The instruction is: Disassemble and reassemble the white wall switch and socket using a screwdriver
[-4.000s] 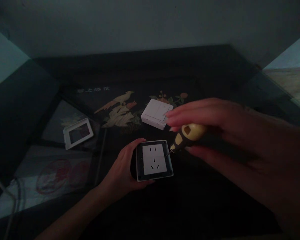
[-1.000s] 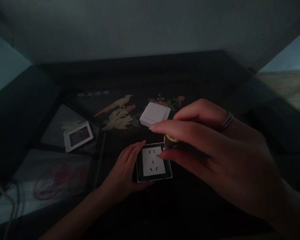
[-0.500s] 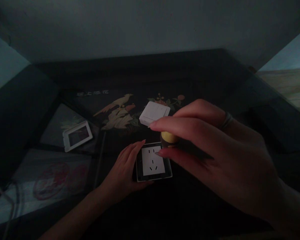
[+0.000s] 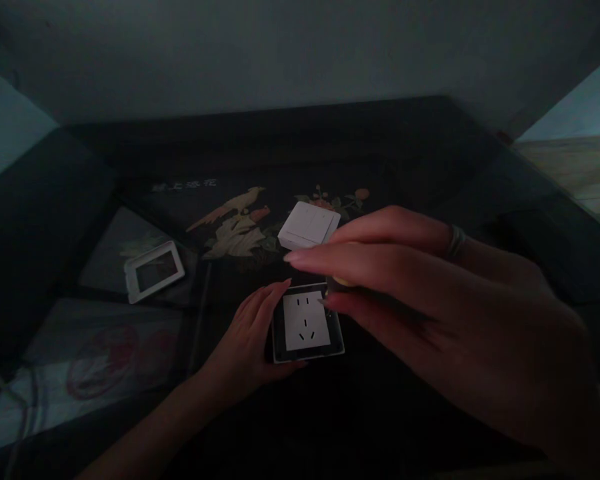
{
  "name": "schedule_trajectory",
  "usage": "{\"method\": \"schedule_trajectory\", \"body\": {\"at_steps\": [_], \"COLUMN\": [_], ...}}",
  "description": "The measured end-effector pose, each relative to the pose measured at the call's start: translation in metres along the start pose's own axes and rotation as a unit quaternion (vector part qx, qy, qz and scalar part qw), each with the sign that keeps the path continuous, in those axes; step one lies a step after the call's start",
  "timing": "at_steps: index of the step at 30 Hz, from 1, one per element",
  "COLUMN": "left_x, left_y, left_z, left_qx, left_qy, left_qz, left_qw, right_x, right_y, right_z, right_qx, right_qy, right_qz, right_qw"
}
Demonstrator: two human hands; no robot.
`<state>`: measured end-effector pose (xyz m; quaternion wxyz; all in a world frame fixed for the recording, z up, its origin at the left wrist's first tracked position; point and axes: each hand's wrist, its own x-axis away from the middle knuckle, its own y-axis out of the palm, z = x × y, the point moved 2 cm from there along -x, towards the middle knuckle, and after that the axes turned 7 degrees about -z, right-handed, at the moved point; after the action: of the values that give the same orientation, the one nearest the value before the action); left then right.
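Close in, the left hand is gripping the white-rimmed socket from its left, the thumb lying along the near edge and the fingers curling round by the far left corner. The socket is lying face up on the table, just right of the left palm; it is squarish, so no long axis is standing out, and its paired slots are sitting toward the far side. From the right, the right hand is reaching over the socket's far right corner, its fingers closing narrowly around a tool handle that is showing only as a yellow and dark patch. The socket is lying to the left and near side of that pinch; the left hand is touching it and is the nearer of the two. Which way the handle's long axis is leaning, I cannot tell, since the hand is hiding most of it. Farther left, an open white frame is resting apart from both hands. Beyond the socket, a white switch block is sitting partly behind the right fingers.
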<state>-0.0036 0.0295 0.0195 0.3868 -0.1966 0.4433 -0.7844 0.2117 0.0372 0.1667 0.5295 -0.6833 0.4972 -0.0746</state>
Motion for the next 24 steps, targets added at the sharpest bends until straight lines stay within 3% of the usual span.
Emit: {"method": "schedule_trajectory", "body": {"at_steps": [5,11,16,19,24], "left_x": [0.0,0.0,0.0,0.0,0.0], "left_y": [0.001,0.002,0.001,0.0,0.0], "left_z": [-0.001,0.0,0.0,0.001,0.0], "left_qx": [0.011,0.018,0.01,0.011,0.005], "left_qy": [-0.002,-0.014,-0.011,0.0,-0.008], "left_qz": [0.003,-0.008,-0.006,0.0,-0.002], "left_qw": [1.0,1.0,1.0,1.0,1.0], "right_x": [0.01,0.001,0.006,0.005,0.0], "right_y": [-0.004,-0.009,-0.01,-0.004,0.001], "right_z": [0.003,0.001,0.001,0.0,0.001], "right_qx": [-0.012,0.019,-0.037,-0.007,0.037], "right_qy": [-0.036,-0.024,0.001,-0.038,-0.041], "right_qz": [-0.054,0.012,-0.068,-0.057,-0.031], "right_qw": [0.998,0.999,0.997,0.998,0.998]}}
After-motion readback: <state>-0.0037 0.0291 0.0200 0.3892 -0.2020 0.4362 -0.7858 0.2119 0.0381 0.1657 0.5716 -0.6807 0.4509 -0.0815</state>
